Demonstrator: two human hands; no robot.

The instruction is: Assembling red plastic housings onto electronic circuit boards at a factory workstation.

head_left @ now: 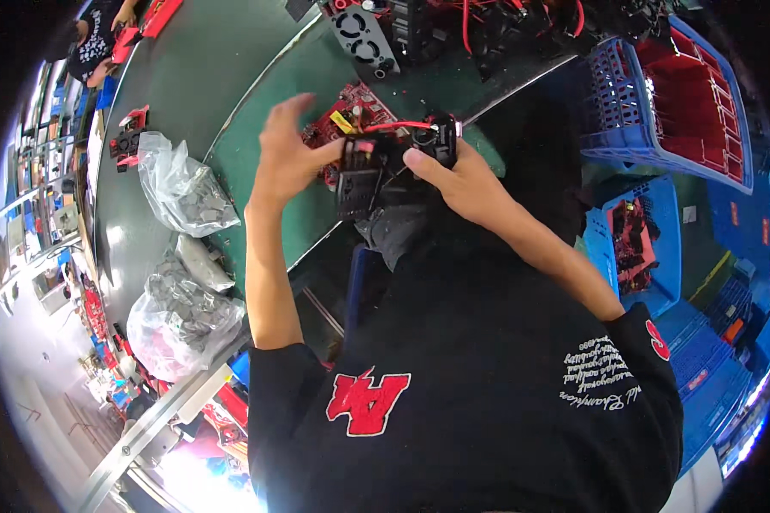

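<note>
My right hand (pixel 464 181) grips a black plastic assembly (pixel 442 141) at its right end, thumb on top. A red wire (pixel 398 126) runs across the top of this assembly. At its left side my left hand (pixel 289 156) is open, fingers raised and slightly blurred. The left thumb reaches to the assembly's edge; whether it presses on it I cannot tell. A slotted black part (pixel 357 192) hangs at the assembly's lower left. Just behind lies a red circuit board (pixel 370 101) with a yellow component, partly hidden by the assembly and my left hand.
Clear bags of grey parts (pixel 186 190) (pixel 184 316) lie on the green table (pixel 231 73) at left. A grey twin-fan panel (pixel 364 38) and black parts stand at the back. Blue crates (pixel 620 107) (pixel 663 282) holding red pieces are at right. Another person (pixel 94 43) works far left.
</note>
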